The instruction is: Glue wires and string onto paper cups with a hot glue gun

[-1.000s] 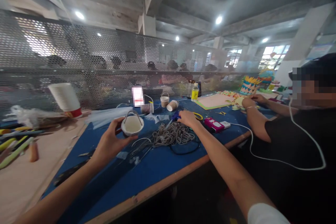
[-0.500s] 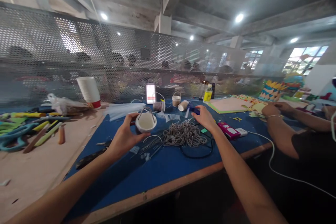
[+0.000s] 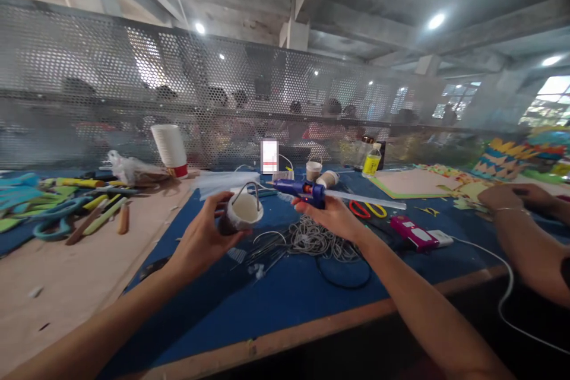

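Left hand (image 3: 209,234): fingers and thumb curled round the cup (image 3: 243,214), mouth facing up | right hand (image 3: 336,218): wrapped on the glue gun (image 3: 300,188), trigger finger unclear | gun axis crosswise, nozzle (image 3: 270,183) leftward | cup left of gun, nozzle just beside its handle (image 3: 257,193); depth gap hard to judge

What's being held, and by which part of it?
The left fingers hold a small cup around its outer side; the right fingers hold a blue glue gun by its grip.
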`<state>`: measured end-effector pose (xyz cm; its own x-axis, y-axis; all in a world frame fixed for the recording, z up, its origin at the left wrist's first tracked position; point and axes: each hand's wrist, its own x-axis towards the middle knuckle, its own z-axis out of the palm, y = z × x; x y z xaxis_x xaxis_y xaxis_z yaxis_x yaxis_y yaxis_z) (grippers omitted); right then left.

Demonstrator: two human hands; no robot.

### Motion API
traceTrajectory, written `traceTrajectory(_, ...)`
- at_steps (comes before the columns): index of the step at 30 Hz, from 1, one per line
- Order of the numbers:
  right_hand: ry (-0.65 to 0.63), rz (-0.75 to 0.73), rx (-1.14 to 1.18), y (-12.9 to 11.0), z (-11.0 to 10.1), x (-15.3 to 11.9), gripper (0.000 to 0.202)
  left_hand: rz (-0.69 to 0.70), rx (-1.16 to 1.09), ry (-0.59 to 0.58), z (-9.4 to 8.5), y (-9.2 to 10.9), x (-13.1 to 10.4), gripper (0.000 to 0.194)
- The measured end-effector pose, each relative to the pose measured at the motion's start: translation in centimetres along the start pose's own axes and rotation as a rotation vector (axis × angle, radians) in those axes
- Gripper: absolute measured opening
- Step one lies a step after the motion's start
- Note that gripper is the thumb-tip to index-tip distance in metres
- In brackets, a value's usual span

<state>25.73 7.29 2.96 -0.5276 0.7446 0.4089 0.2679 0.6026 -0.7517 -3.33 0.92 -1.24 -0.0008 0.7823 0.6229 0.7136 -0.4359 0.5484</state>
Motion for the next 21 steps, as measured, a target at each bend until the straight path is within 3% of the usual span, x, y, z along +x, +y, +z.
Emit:
traceTrajectory(5,-0.037,-0.131,-0.087,-0.8,1.0,-1.2,0.024,0.043,0.027,0.012,0.0,0.0,-0.3,0.077)
traceTrajectory(11,-0.065,-0.178,-0.225,-1.9,0.8,-1.5,0.027,0.029,0.062,0.025,-0.2,0.4,-0.2,0.074)
traceTrajectory(21,-0.065,-0.235,-0.320,-1.2,0.7,-1.7,0.028,0.028,0.068,0.011,-0.4,0.8,0.0,0.069)
